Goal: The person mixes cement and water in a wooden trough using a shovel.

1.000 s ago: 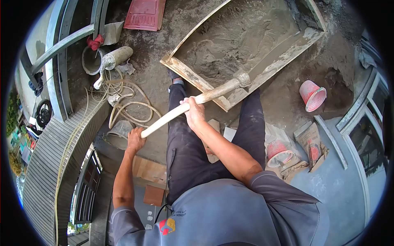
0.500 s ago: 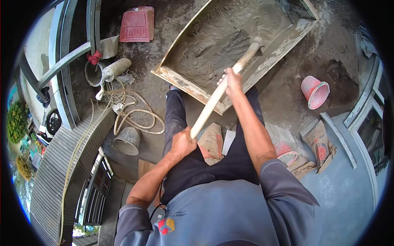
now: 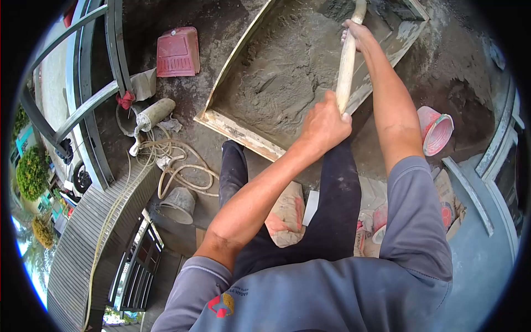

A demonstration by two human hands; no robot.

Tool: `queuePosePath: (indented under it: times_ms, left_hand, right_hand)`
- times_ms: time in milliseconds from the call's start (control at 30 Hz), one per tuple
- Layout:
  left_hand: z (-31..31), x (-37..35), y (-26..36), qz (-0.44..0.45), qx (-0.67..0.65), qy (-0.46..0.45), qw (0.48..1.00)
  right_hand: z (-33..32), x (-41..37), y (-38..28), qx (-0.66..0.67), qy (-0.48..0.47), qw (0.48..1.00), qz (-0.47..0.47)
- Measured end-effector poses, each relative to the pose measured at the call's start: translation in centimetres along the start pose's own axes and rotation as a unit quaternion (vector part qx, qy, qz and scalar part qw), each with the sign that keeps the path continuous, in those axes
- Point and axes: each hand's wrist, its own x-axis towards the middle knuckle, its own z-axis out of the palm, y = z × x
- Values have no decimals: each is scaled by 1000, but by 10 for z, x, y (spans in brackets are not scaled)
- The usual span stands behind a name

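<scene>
My left hand (image 3: 326,124) is closed around the lower end of a hoe's pale wooden handle (image 3: 347,74). Farther up the same handle, my right hand (image 3: 357,36) also grips it. The handle points away from me over a wooden-sided mixing trough (image 3: 238,133). Wet grey mortar (image 3: 287,72) fills much of the trough, its surface ridged and uneven. The hoe's head lies at the top edge of the view, and its blade cannot be made out clearly.
A red plastic piece (image 3: 178,52) lies left of the trough. Near it are a coiled hose (image 3: 185,166) and a grey bucket (image 3: 180,205). A red bucket (image 3: 436,131) stands to the right. Between my legs is a paper sack (image 3: 287,213); a metal bar (image 3: 470,196) lies farther right.
Both hands and the hoe have moved forward and to the right, away from my body. The hoe's head has gone to the far part of the trough. My arms are stretched out more.
</scene>
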Motion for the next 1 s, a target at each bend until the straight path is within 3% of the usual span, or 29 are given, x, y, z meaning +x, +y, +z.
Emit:
queuePosePath:
  times_ms: [133,300,367,567,867,1000]
  left_hand:
    - [6,-70,-30,-85,-11,-9,996]
    - [8,-149,-80,-135,-13,-22,990]
    - [2,-167,-92,-155,-21,-24,987]
    - [-21,-211,-111,-233,3,-65,970]
    - [-71,-224,-88,-185,58,-94,977]
    - [-113,-266,-77,-130,60,-107,984]
  right_hand:
    - [39,-61,78,-47,3,999,5]
    - [66,-115,185,-12,-34,994,107]
    - [82,-137,216,-61,-12,990,123]
    - [108,-175,313,-19,-47,972,229]
    - [109,-199,297,95,-67,953,278]
    - [105,-254,282,179,-47,942,279]
